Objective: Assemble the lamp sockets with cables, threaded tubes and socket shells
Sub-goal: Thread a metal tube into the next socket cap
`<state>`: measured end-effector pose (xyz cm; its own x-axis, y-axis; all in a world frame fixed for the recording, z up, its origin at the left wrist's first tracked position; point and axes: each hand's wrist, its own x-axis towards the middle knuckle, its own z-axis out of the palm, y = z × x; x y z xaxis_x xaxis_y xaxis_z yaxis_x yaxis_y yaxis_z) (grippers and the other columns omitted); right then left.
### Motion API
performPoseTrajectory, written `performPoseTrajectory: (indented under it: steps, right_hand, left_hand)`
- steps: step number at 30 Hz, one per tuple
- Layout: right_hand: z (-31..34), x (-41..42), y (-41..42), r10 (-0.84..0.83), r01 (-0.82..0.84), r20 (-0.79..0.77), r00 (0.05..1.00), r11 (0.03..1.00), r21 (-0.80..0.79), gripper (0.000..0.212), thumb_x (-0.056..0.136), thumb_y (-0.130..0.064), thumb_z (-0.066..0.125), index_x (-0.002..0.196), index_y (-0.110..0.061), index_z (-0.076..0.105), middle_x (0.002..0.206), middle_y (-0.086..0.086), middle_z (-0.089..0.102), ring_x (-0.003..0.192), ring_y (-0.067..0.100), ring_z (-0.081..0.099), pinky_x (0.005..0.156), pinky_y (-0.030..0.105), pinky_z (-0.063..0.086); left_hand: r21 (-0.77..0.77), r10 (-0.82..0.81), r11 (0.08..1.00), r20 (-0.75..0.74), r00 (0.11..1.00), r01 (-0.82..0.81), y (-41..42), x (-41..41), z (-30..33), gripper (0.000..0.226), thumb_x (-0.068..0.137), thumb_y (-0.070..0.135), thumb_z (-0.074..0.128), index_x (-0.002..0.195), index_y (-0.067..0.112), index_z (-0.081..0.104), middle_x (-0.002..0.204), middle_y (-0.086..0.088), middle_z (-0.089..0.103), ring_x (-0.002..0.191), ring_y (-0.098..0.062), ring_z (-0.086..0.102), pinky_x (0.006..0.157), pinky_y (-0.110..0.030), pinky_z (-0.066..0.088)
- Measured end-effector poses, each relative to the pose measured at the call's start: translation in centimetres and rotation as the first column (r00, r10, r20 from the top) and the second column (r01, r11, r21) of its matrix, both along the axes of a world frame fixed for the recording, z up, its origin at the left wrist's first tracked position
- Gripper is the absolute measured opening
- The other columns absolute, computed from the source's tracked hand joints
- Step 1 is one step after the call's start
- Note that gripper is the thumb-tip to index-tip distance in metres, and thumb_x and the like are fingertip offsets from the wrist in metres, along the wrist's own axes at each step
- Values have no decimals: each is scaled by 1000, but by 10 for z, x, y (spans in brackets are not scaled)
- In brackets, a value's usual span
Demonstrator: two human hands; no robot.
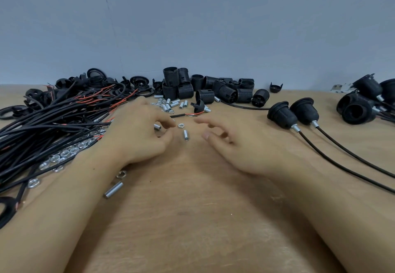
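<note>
My left hand (139, 131) rests mid-table with its fingers curled, and a short threaded tube (157, 126) shows between the fingers and thumb. A loose nut (181, 125) lies just off the index fingertip, and another threaded tube (185, 135) lies between my hands. My right hand (233, 144) hovers with loosely curled fingers and holds nothing. Behind them are a socket cap (199, 105) with a stripped cable end (188, 114), a pile of tubes and nuts (168, 104), and socket shells (205, 89).
A thick bundle of black cables (47, 123) with caps and rings behind it fills the left. Nuts (64, 155) lie along it, and a long tube (113, 190) and a nut (121, 174) lie by my left wrist. Two assembled sockets (292, 113) trail cables at the right, with more (363, 101) at the far right.
</note>
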<state>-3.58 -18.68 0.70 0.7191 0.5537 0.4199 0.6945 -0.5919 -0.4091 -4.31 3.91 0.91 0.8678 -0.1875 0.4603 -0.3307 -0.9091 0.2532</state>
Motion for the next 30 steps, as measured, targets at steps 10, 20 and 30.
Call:
performPoseTrajectory:
  steps: [10,20,30]
  right_hand:
    - [-5,6,3,-157,156,-8,988,986,-60,26,98,-27,56,121,-21,65,109,-7,69,89,4,55,76,19,38]
    - [-10,1,13,-165,154,-51,985,973,-173,23,94,-37,61,114,-28,67,100,-8,58,86,10,51,78,34,47]
    - [-7,4,7,-207,205,-78,975,978,-35,3,87,-21,67,87,-22,64,74,-16,57,70,2,54,64,17,43]
  left_hand:
    - [37,5,999,-147,989,0,-2,2,-3,16,88,19,70,99,27,78,91,12,69,90,-12,60,86,-33,49]
    - [-102,-74,993,-149,986,59,-9,-1,-5,19,81,11,73,96,22,75,80,18,64,77,3,59,70,0,37]
    - [-92,-121,990,-222,968,103,-9,-1,-5,17,88,15,72,102,24,77,85,11,68,82,-5,62,70,-5,39]
